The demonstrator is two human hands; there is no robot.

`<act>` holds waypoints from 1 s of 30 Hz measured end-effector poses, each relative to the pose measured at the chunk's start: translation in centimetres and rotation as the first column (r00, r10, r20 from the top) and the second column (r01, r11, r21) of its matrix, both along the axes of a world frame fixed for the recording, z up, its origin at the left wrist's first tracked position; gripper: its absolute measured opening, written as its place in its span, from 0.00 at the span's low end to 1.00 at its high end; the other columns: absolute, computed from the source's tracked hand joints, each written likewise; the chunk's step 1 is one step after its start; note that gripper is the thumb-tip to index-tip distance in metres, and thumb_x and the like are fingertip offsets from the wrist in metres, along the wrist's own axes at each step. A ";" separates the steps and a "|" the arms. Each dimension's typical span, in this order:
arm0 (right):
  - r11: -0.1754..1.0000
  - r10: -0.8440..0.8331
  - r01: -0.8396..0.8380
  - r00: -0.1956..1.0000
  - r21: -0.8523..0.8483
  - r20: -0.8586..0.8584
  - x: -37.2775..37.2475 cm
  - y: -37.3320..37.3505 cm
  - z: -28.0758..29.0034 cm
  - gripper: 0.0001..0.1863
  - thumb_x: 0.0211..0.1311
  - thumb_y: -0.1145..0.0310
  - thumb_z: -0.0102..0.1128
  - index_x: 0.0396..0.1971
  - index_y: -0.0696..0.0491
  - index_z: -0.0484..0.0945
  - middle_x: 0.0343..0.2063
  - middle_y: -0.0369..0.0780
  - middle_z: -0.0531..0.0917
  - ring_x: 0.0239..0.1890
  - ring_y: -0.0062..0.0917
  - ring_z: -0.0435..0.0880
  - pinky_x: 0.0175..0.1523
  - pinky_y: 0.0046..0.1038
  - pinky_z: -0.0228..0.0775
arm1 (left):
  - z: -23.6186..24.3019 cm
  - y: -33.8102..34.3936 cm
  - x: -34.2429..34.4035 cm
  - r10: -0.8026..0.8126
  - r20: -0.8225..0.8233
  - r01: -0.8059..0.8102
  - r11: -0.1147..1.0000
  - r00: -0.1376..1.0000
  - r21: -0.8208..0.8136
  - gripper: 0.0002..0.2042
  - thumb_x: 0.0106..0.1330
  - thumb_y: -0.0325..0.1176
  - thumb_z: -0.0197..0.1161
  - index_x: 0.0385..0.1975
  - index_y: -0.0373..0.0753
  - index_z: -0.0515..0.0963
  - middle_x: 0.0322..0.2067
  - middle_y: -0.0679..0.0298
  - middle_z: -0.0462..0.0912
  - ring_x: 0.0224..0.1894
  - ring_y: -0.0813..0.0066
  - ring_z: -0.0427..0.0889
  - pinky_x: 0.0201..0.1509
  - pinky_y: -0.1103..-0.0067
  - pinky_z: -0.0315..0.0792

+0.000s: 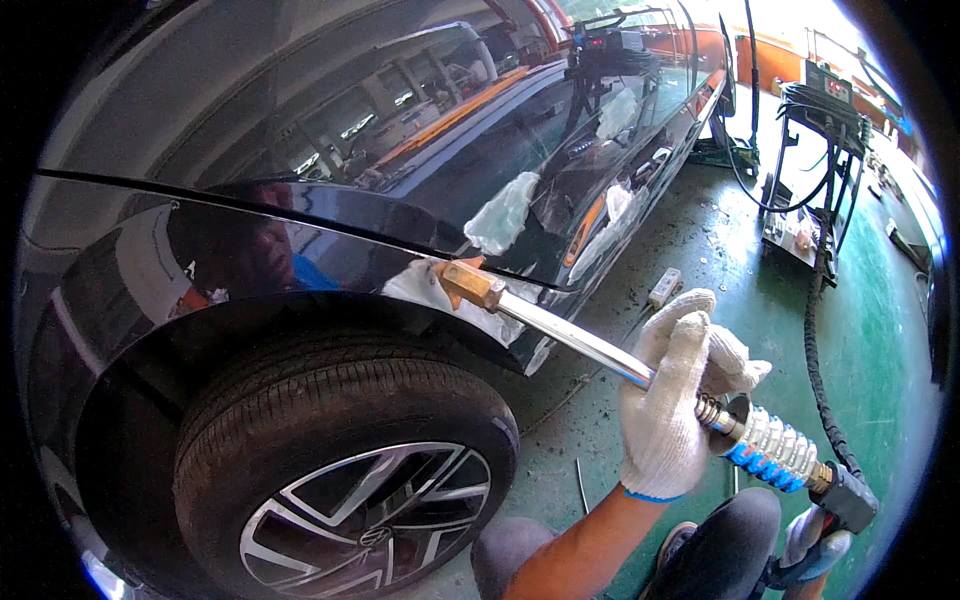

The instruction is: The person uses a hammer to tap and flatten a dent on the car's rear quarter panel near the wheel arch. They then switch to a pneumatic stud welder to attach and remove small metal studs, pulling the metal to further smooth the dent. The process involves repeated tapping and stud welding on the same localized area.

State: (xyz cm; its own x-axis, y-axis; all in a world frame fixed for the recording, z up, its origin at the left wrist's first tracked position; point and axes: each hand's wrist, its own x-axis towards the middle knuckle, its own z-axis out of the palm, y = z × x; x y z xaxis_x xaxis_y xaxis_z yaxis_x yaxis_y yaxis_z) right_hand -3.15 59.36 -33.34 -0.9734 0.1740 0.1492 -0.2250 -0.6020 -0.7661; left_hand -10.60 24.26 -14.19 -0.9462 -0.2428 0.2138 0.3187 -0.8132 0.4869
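A spot-weld dent puller (pixel 570 335) slants across the view, its shiny shaft running up to a brass head. The brass head (pixel 470 283) meets the dark car's rear panel (pixel 415 280) just above the wheel arch, at a bare metal patch. My left hand (pixel 665 400), in a white knit glove, is closed around the shaft, ahead of the springy, blue-and-clear coiled section. At lower right my right hand (pixel 812 548), also gloved, grips the tool's black handle, partly cut off by the dark rim. Its fingertips are only partly visible.
Below the panel stands the car wheel (pixel 370 520). Pale sanded patches (pixel 503 213) mark the door. A cart (pixel 815 170) carries a machine and coiled cable; a thick black cable (pixel 815 350) reaches the tool. A small box (pixel 664 288) and thin rods lie on the green floor.
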 end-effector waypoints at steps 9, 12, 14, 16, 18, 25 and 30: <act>0.999 0.002 -0.002 1.000 -0.034 0.013 -0.1 -0.2 -1.4 0.37 0.54 0.40 0.67 0.48 0.55 0.65 0.31 0.34 0.71 0.24 0.18 0.71 0.26 0.20 0.67 | -1.3 3.8 1.7 -0.101 0.039 0.096 0.989 0.994 0.111 0.12 0.73 0.32 0.55 0.51 0.34 0.73 0.29 0.61 0.79 0.34 0.74 0.81 0.49 0.67 0.79; 0.999 -0.026 0.026 1.000 -0.034 0.013 -0.1 0.2 -1.7 0.38 0.54 0.40 0.67 0.51 0.55 0.64 0.35 0.34 0.71 0.27 0.18 0.71 0.28 0.19 0.68 | -1.3 3.0 1.5 -0.135 -0.002 0.134 0.979 0.991 0.154 0.10 0.73 0.31 0.55 0.48 0.34 0.73 0.27 0.62 0.78 0.32 0.73 0.80 0.49 0.64 0.79; 0.998 -0.046 0.047 0.999 -0.030 0.016 0.1 0.4 -1.9 0.39 0.54 0.40 0.67 0.52 0.55 0.64 0.37 0.34 0.71 0.29 0.17 0.71 0.30 0.19 0.68 | -1.2 1.4 0.9 -0.099 -0.037 0.104 0.981 0.994 0.166 0.10 0.73 0.32 0.55 0.47 0.33 0.74 0.27 0.62 0.77 0.30 0.73 0.79 0.47 0.63 0.80; 0.997 -0.067 0.068 0.998 -0.029 0.015 0.3 0.7 -2.0 0.40 0.54 0.40 0.67 0.54 0.55 0.63 0.39 0.34 0.71 0.31 0.16 0.71 0.31 0.18 0.68 | -2.2 1.9 1.5 0.194 -0.091 -0.213 0.851 0.977 -0.479 0.11 0.72 0.31 0.55 0.49 0.33 0.73 0.26 0.61 0.77 0.29 0.73 0.79 0.47 0.63 0.79; 0.994 -0.099 0.099 0.995 -0.036 0.016 0.6 1.0 -2.4 0.41 0.54 0.40 0.67 0.56 0.55 0.63 0.42 0.34 0.71 0.33 0.16 0.72 0.33 0.18 0.69 | -2.0 3.5 1.7 0.055 -0.024 -0.059 0.971 0.998 -0.230 0.11 0.72 0.31 0.55 0.49 0.33 0.73 0.26 0.61 0.76 0.29 0.74 0.79 0.47 0.64 0.79; 0.999 0.014 -0.015 1.000 -0.052 -0.023 1.0 3.0 -3.6 0.43 0.56 0.41 0.67 0.63 0.53 0.60 0.51 0.34 0.69 0.42 0.13 0.71 0.39 0.16 0.69 | -2.8 3.5 1.7 -0.165 -0.025 0.167 0.977 0.986 0.136 0.14 0.72 0.32 0.53 0.53 0.32 0.70 0.29 0.59 0.77 0.33 0.67 0.81 0.51 0.60 0.77; 0.990 0.121 -0.122 0.992 0.067 0.015 0.5 1.1 -0.2 0.40 0.57 0.41 0.65 0.59 0.52 0.62 0.45 0.33 0.71 0.36 0.14 0.70 0.35 0.18 0.67 | -1.5 0.4 0.8 0.232 0.087 -0.221 0.969 0.969 -0.113 0.13 0.73 0.35 0.55 0.51 0.35 0.72 0.31 0.63 0.77 0.36 0.76 0.79 0.48 0.68 0.78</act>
State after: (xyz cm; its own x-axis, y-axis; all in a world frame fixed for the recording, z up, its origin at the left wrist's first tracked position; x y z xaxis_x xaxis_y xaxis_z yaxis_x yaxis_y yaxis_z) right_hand -2.63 60.42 -33.54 -0.9884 0.0441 0.1456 -0.1445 -0.5714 -0.8079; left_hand -9.79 24.69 -15.69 -0.8867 -0.4352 0.1562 0.4349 -0.6703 0.6013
